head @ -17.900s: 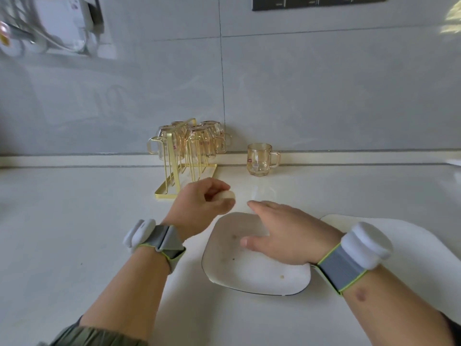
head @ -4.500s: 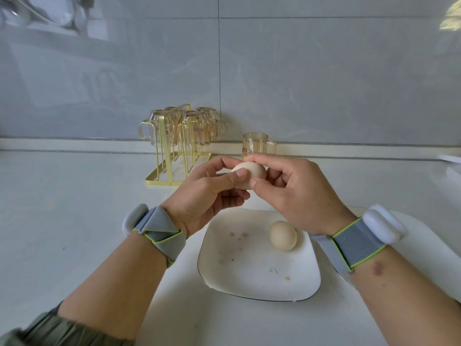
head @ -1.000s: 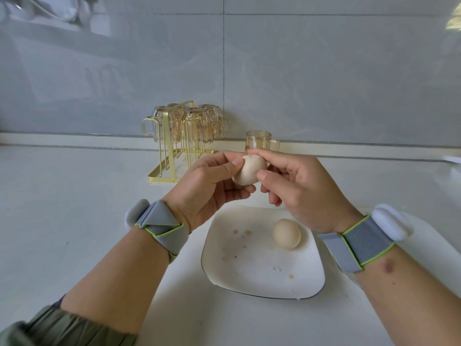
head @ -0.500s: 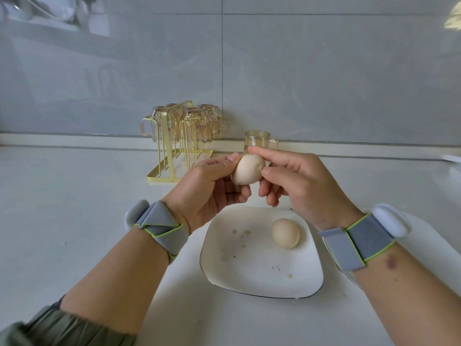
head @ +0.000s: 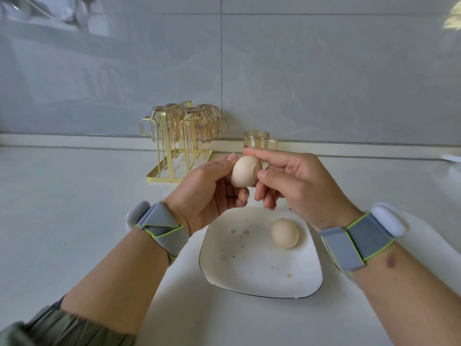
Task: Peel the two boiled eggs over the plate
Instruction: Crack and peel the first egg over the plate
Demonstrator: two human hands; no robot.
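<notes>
Grey wall tiles back a white desk (head: pixel 74 208) where the left hand (head: pixel 207 193) and right hand (head: pixel 296 186) pinch one egg (head: pixel 245 174) with curled fingers (head: pixel 264 156) above a white plate (head: pixel 249 270); the second egg (head: pixel 285 233) lies on it.

The scene is bright and evenly lit by soft, daylight-like light with a cool grey tone. The glossy wall (head: pixel 324 78) mirrors pale, blurred shapes at the upper left, and a small overexposed patch sits at the upper right corner. Shadows are weak and diffuse: a soft one lies on the counter (head: pixel 62 208) under the forearms and another under the plate (head: pixel 262 288) edge. The centre is sharp; the sleeve (head: pixel 62 328) at the lower left is slightly soft. The wide lens bends the counter line and stretches the forearms toward the edges.
</notes>
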